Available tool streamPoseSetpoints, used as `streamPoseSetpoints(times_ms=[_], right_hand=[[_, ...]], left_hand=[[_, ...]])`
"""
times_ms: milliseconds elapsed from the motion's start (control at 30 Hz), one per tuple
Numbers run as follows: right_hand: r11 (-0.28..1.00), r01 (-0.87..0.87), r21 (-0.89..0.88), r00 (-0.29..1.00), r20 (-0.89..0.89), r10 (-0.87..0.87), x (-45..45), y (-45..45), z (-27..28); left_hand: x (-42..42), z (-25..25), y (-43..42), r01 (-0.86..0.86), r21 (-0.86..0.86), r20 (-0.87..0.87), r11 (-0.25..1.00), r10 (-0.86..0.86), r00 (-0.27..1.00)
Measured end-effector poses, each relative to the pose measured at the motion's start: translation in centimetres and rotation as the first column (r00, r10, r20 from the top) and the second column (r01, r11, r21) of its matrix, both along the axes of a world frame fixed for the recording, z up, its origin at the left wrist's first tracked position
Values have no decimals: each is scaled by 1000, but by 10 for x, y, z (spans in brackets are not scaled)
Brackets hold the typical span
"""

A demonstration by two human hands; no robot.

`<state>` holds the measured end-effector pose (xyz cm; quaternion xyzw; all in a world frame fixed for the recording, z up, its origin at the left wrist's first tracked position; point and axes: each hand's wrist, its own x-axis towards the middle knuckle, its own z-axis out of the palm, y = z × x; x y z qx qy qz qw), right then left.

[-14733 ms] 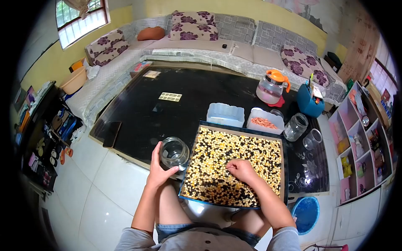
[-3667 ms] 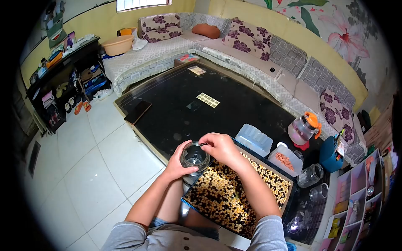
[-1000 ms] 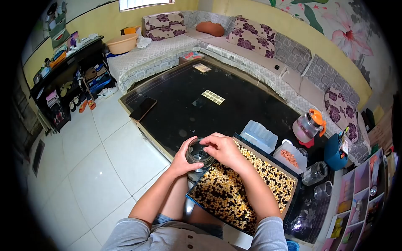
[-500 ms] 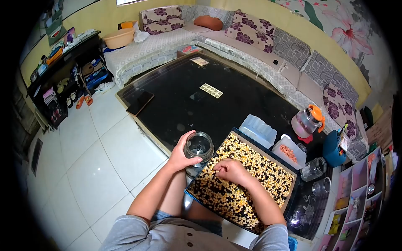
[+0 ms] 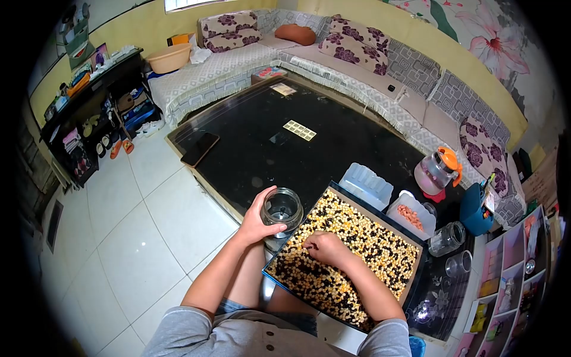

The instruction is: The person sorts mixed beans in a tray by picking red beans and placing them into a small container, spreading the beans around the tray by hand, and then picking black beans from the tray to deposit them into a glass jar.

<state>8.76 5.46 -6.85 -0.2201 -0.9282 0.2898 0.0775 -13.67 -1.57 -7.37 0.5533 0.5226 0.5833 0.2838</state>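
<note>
My left hand (image 5: pixel 260 217) is wrapped round the side of an open glass jar (image 5: pixel 282 208), held upright at the tray's left corner. A few small dark bits seem to lie at the jar's bottom. The shallow tray (image 5: pixel 410 265) with a blue outer edge is spread with yellow and pale corn kernels (image 5: pixel 363 229) mixed with black beans (image 5: pixel 351 306). My right hand (image 5: pixel 327 248) is over the tray's left part, its fingers pinched together low at the kernels. Whatever sits between those fingertips is hidden.
Behind the tray stand a clear plastic container (image 5: pixel 366 184) and another with pinkish peanuts (image 5: pixel 410 217). To the right are a glass jar (image 5: pixel 447 239), a glass cup (image 5: pixel 458 263) and an orange-lidded pitcher (image 5: pixel 437 172). A phone (image 5: pixel 200 149) lies on the black table (image 5: pixel 238 160).
My right hand stays at nearly the same spot over the kernels, its fingers turned slightly more downward. My left hand and the jar have not visibly moved.
</note>
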Motion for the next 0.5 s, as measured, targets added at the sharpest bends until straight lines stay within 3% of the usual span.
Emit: streamPoseSetpoints(times_ms=[167, 500], right_hand=[[1000, -21, 2, 997, 75, 21, 3, -2, 8], [998, 30, -49, 999, 24, -29, 6, -3, 8]], left_hand=[[0, 1, 0, 4, 3, 2, 1000, -4, 1000], [0, 3, -1, -3, -6, -8, 1000, 3, 1000]])
